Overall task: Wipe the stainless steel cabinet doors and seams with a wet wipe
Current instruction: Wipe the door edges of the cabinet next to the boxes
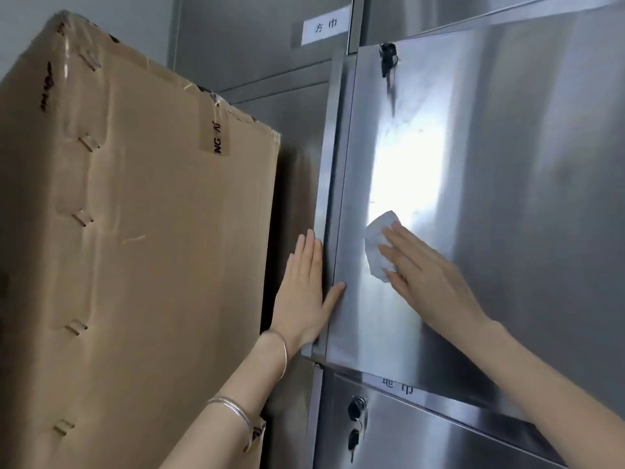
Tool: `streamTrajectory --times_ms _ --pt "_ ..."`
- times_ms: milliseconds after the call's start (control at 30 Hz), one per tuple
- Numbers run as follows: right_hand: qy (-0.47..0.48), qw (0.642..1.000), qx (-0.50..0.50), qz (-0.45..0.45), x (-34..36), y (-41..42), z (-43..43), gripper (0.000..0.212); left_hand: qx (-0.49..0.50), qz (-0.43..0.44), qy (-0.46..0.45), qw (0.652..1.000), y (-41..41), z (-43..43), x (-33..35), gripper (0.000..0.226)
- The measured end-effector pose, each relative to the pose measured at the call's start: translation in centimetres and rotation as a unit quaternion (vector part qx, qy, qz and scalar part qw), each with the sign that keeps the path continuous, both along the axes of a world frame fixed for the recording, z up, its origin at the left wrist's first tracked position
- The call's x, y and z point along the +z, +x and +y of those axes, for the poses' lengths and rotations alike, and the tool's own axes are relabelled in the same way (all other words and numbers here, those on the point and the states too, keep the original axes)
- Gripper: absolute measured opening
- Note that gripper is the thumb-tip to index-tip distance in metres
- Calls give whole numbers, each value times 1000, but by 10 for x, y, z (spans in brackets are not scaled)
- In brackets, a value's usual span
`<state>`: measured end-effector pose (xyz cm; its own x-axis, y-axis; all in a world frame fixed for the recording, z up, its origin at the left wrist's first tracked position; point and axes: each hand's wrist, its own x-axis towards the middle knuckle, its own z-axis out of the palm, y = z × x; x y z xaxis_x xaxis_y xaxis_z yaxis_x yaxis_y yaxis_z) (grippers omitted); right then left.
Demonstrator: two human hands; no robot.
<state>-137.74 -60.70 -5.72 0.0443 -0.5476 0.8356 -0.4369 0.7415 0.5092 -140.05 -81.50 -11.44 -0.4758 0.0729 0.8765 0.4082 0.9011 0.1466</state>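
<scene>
1 wet wipe (378, 245), 1 cardboard box (135, 231). 2 hands: left hand (304, 289), right hand (426, 275). 2 keyed locks: far lock (388, 50), near lock (356, 405); 2 labels: far label (325, 28), near label (397, 390).

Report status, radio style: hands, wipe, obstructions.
Left hand flat at cabinet door left edge. Right hand presses wet wipe on door face. Cardboard box crowds left side; keys hang above.
</scene>
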Motion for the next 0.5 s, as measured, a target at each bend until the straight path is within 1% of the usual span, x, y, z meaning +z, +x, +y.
streamTrajectory --times_ms 167,300,400,500 --pt "-5 1000 -15 -23 -12 -36 10 39 2 -36 -28 999 -35 17 -11 73" --pt "-20 999 18 -38 -19 -56 19 36 2 -43 -26 999 -54 26 -15 75" --pt "-19 999 31 -20 -22 -64 21 32 -18 -35 -16 999 -59 26 -18 76" --pt "-21 999 35 -9 -23 -66 21 28 -46 -30 -9 998 -56 17 -23 72"
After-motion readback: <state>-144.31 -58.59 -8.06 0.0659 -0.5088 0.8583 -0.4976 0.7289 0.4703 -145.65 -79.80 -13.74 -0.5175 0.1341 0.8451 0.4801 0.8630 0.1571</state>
